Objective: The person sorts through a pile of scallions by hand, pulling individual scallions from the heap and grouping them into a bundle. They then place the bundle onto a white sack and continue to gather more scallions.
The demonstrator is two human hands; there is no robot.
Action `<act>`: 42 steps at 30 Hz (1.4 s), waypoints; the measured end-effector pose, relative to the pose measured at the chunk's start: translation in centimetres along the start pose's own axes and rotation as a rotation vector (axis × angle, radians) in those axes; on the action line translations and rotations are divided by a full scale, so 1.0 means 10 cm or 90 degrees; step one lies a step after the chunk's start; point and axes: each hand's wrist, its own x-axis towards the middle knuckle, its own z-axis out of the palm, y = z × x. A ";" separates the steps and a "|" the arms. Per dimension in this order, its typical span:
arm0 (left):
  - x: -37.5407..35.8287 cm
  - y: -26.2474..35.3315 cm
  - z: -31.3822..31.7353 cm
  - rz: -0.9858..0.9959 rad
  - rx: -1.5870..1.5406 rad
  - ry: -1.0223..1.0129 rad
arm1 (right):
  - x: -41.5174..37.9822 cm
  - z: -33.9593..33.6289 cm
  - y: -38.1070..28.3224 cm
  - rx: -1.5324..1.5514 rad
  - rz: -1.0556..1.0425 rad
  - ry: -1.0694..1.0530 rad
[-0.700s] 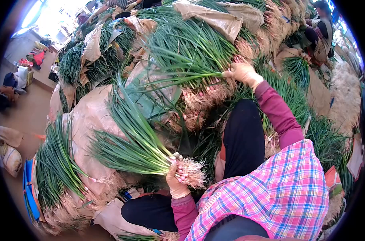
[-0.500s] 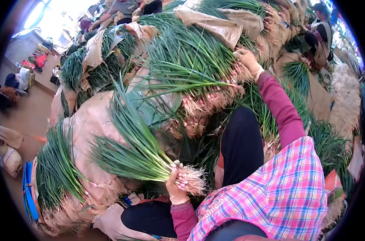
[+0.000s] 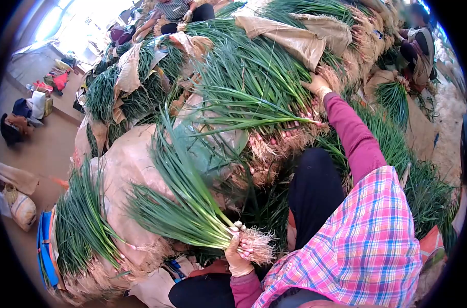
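My left hand point(image 3: 237, 256), in a pale glove, is closed around the bulb end of a bunch of spring onions point(image 3: 197, 210). Their long green leaves spread up and left, while pinkish bulbs and tangled roots stick out to the right of the fist. Farther up, my gloved right hand point(image 3: 317, 85) reaches to a large heap of spring onions point(image 3: 254, 77). Its fingers are bent onto stalks just above the bulbs; the fingertips are partly hidden among them. One loose spring onion point(image 3: 295, 120) lies across the front of that heap.
A brown sheet point(image 3: 282, 38) partly covers the heap. More spring onions point(image 3: 84, 215) lie at left on a pale sheet point(image 3: 125, 159). Co-workers sit at the far side, one in a striped top point(image 3: 174, 10) and another person point(image 3: 418, 49) at right. Bags point(image 3: 23, 208) rest on the floor.
The view has shifted, moving the scene right and down. My right hand has moved left over the heap, from near the roots onto the stalks. My left hand keeps its bunch.
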 end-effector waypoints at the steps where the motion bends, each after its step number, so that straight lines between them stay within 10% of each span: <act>1: 0.03 0.00 0.07 0.008 -0.046 -0.058 | -0.03 0.16 0.01 -0.001 0.005 0.117; 6: -0.02 0.03 0.11 0.067 -0.052 0.003 | 0.24 -0.04 -0.18 0.031 0.048 -0.196; 10: -0.01 0.08 0.15 0.031 -0.067 0.048 | -0.25 0.02 -0.86 -0.081 0.018 -0.052; 14: 0.01 0.07 0.05 0.077 -0.056 -0.008 | 0.10 0.61 -0.56 0.560 -0.098 -0.197; 24: -0.20 0.13 0.19 0.156 -0.015 0.006 | -0.46 0.33 -1.87 0.115 -0.271 -0.203; 30: -0.28 0.28 0.03 0.123 -0.056 0.052 | -1.22 -0.18 -1.95 -0.020 -0.404 0.272; 33: -0.18 0.25 -0.06 0.111 -0.068 0.056 | -2.04 0.05 -1.66 0.359 -0.403 0.024; 42: -0.18 0.05 0.04 0.096 -0.132 -0.016 | -2.77 0.75 -1.79 0.029 -0.304 -0.028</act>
